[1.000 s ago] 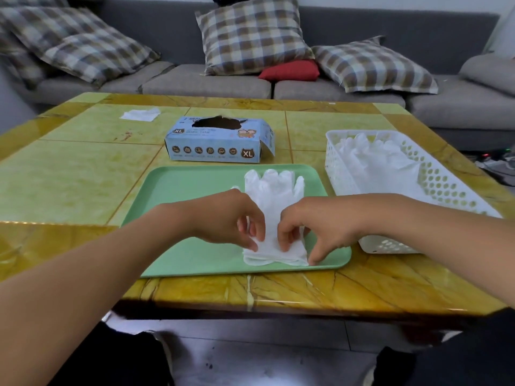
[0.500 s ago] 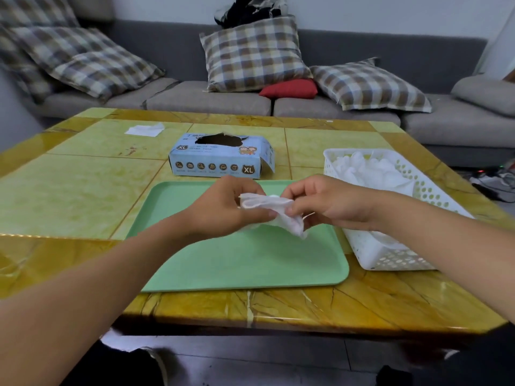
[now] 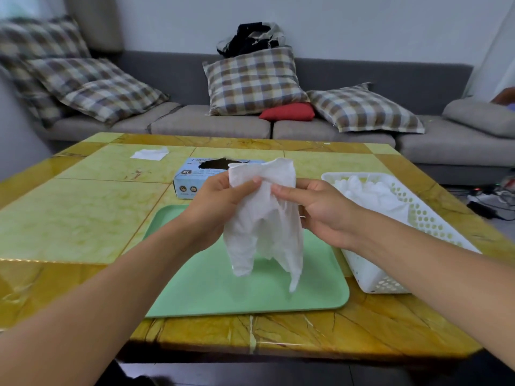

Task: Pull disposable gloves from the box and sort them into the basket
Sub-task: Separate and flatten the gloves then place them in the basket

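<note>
A white disposable glove hangs in the air above the green tray, its fingers pointing down. My left hand pinches its upper left part and my right hand pinches its upper right part. Behind the hands lies the blue glove box, partly hidden, with a dark opening on top. The white perforated basket stands to the right of the tray and holds a heap of white gloves.
The yellow-green stone table carries a white scrap of paper at the far left. A grey sofa with several checked cushions and a red one runs behind the table. Cables lie on the floor at the right.
Both hands picked the glove stack off the tray and raised it. The glove now hangs unfolded at chest height. The camera has tilted upward.
</note>
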`<action>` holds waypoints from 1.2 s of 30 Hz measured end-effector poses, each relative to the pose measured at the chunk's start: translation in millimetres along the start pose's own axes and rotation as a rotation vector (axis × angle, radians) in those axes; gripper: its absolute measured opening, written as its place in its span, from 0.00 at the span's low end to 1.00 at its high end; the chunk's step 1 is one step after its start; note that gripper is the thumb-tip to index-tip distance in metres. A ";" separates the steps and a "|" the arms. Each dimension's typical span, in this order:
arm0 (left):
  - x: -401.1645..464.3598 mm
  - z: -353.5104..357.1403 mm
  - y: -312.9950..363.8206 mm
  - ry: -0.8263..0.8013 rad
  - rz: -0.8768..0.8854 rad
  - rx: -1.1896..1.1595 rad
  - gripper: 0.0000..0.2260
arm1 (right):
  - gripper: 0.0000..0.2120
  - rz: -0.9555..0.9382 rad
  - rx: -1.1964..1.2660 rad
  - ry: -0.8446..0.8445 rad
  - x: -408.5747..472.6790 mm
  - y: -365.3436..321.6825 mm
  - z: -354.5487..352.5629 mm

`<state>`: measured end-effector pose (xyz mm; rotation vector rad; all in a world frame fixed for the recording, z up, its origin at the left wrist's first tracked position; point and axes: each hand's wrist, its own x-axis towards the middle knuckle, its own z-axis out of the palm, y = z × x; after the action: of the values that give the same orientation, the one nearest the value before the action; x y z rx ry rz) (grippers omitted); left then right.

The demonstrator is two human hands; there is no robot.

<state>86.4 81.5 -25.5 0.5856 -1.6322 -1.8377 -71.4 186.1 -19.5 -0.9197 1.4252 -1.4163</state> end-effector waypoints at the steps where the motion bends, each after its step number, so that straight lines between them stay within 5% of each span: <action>1: -0.6 1.6 2.9 0.014 -0.008 -0.017 0.13 | 0.15 -0.007 0.041 0.012 -0.3 -3.0 0.2; 7: -3.6 13.2 28.5 0.033 -0.028 -0.022 0.17 | 0.22 -0.024 0.100 -0.026 -19.9 -25.4 -1.5; 11: -1.1 30.4 56.4 -0.018 -0.007 0.131 0.16 | 0.15 -0.056 0.115 0.034 -32.1 -51.9 -11.5; 20: 10.8 78.3 101.2 0.100 0.113 0.242 0.17 | 0.17 -0.110 0.066 0.130 -57.5 -100.6 -28.7; 25: 2.2 86.3 95.2 -0.099 0.086 0.369 0.15 | 0.14 -0.176 0.179 0.165 -66.5 -108.2 -42.6; 32: 8.9 97.6 94.1 -0.236 -0.017 0.158 0.10 | 0.20 -0.039 0.135 0.018 -74.1 -101.3 -69.5; 36: 11.1 102.6 92.3 -0.312 0.007 0.177 0.14 | 0.16 -0.094 0.179 0.103 -69.3 -99.2 -83.6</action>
<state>22.3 142.3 81.2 0.3791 -2.0136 -1.8628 -136.7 271.9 80.5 -0.8189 1.3190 -1.6533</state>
